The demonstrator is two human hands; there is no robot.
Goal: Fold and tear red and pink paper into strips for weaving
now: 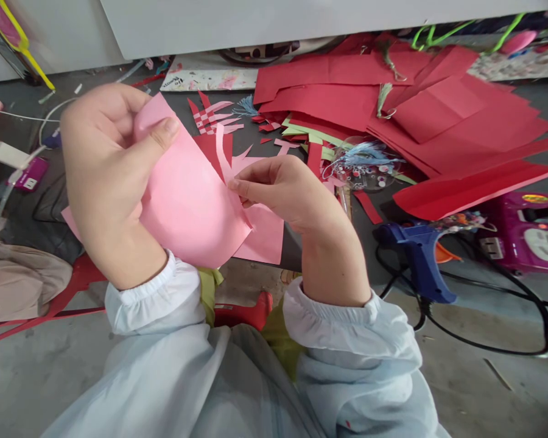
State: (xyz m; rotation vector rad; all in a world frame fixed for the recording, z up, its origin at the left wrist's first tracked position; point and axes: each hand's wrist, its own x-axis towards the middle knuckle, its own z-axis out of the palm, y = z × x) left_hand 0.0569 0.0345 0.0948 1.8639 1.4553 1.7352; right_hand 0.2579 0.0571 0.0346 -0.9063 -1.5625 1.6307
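Observation:
My left hand [114, 164] is closed on the upper left part of a curved sheet of pink paper [187, 194], its thumb pressed on the paper's face. At the sheet's right edge, my right hand [283, 188] pinches a narrow pink paper strip [221, 149] that sticks up above its fingers. Whether the strip is still joined to the sheet I cannot tell. Beneath lies another flat piece of pink paper [265, 237] at the table's front edge. A dark red paper piece [215, 149] lies just behind, next to a woven red and pink paper piece [207, 115].
Stacked red paper sheets [461, 121] cover the back right. A blue glue gun [415, 255] with a black cable lies at the right edge beside a purple power strip [525, 231]. Blue tassels [368, 152] rest among small beads. Another person's leg [22, 280] is at far left.

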